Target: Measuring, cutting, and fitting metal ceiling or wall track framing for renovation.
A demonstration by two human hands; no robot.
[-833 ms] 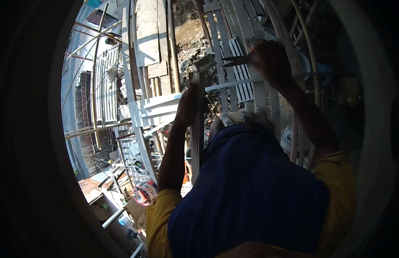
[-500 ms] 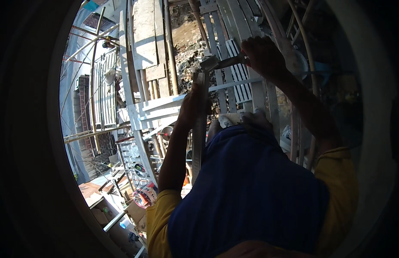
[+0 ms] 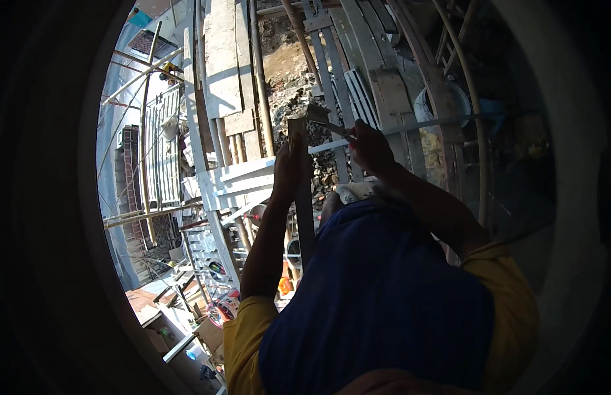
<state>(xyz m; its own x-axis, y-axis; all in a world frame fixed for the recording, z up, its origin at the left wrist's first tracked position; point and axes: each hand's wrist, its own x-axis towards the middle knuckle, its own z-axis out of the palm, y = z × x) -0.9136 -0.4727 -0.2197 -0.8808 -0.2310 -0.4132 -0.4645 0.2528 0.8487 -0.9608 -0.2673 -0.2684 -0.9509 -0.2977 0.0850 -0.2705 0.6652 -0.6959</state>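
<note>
My left hand [image 3: 290, 172] is closed around a long, narrow board [image 3: 305, 220], holding it roughly upright in front of my body. The board's far end is just beyond my fingers, and its lower part runs down beside my blue garment. My right hand [image 3: 372, 153] grips a short-handled tool with a flat, squarish grey head [image 3: 317, 113]; its exact kind is not clear. The tool slants up and left from my fist, its head right beside the board's far end. Whether the two touch I cannot tell.
Long planks [image 3: 221, 72] and bamboo poles [image 3: 261, 85] run away from me, with rubble [image 3: 292, 99] below the gap between them. White boards [image 3: 236, 176] lie across at the left. A round basin [image 3: 453, 105] stands right. Tools and buckets clutter the lower left.
My right hand has come nearer and to the left, bringing the tool's handle lower and its head a little down. My left hand keeps its hold on the board; the view has shifted slightly.
</note>
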